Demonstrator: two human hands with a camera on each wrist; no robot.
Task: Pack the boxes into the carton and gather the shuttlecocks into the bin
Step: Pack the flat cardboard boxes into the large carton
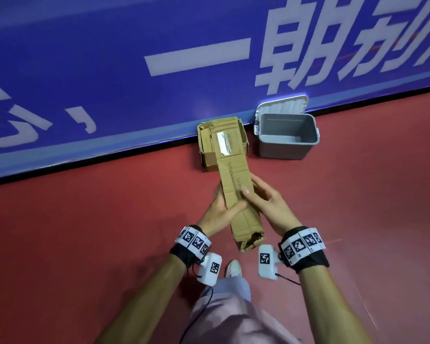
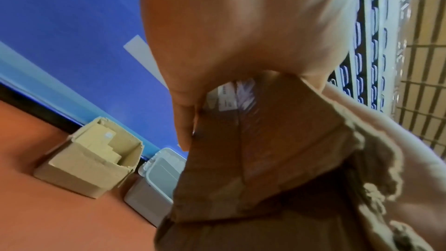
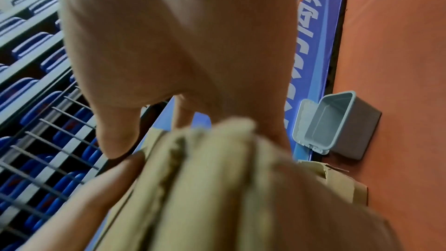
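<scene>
A long brown cardboard box (image 1: 236, 184) is held lengthwise in the air, its far end over the open carton (image 1: 209, 160) that stands on the floor against the blue wall. My left hand (image 1: 224, 204) grips the box from its left side, thumb across the top. My right hand (image 1: 261, 194) grips it from the right, thumb on the top face. The box's near end (image 1: 250, 240) is torn. Other flat boxes (image 2: 101, 146) lie inside the carton (image 2: 89, 169). The grey bin (image 1: 287, 137) stands to the right of the carton with its lid (image 1: 282, 105) open. No shuttlecocks are in view.
A blue banner wall (image 1: 109, 70) with white characters runs behind the carton and bin. The floor (image 1: 358, 219) is red court surface. My shoe (image 1: 232, 268) and trouser leg (image 1: 229, 311) are below the hands. Blue stadium seats (image 3: 36, 102) show in the right wrist view.
</scene>
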